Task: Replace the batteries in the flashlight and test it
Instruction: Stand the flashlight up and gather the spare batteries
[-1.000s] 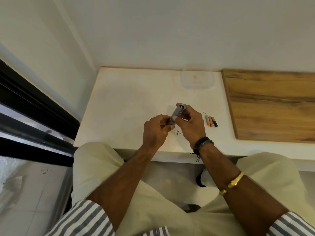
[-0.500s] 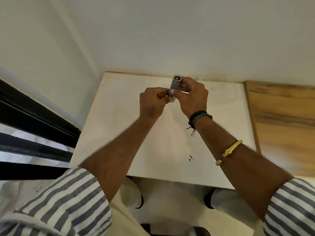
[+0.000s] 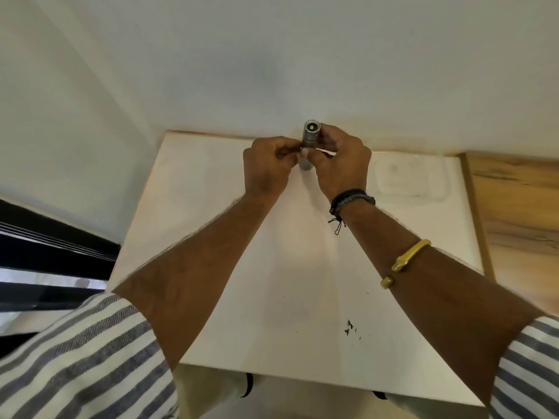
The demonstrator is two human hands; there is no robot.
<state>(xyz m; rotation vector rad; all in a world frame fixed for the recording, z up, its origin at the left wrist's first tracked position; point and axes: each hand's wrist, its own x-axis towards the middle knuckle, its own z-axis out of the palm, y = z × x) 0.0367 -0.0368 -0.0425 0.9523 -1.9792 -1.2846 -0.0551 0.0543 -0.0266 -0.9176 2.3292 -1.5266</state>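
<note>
Gripping a small grey metal flashlight [image 3: 311, 140], the fingers [image 3: 331, 136] of the right hand [image 3: 343, 167] curl round its ribbed upper barrel. The left hand [image 3: 266, 169] pinches the barrel lower down with curled fingertips; the exact contact is hidden behind its knuckles. The flashlight is held nearly upright in the air, above the far edge of a white table [image 3: 230, 243] and close to the pale wall [image 3: 272, 55]. Its top end faces the camera as a dark ring with a pale centre, possibly the lens, though it is too small to be sure. Fingers cover its middle, and only the rounded bottom tip shows below them. Black cord bands [image 3: 352, 199] circle the right wrist, and a gold bangle [image 3: 406, 258] sits further up that forearm. Striped sleeves [image 3: 90, 352] are cut off by the frame edges. A faint clear plastic tray [image 3: 413, 189] lies on the table to the right, beside a wooden board [image 3: 520, 213]. Dark specks [image 3: 351, 326] dot the near tabletop.
</note>
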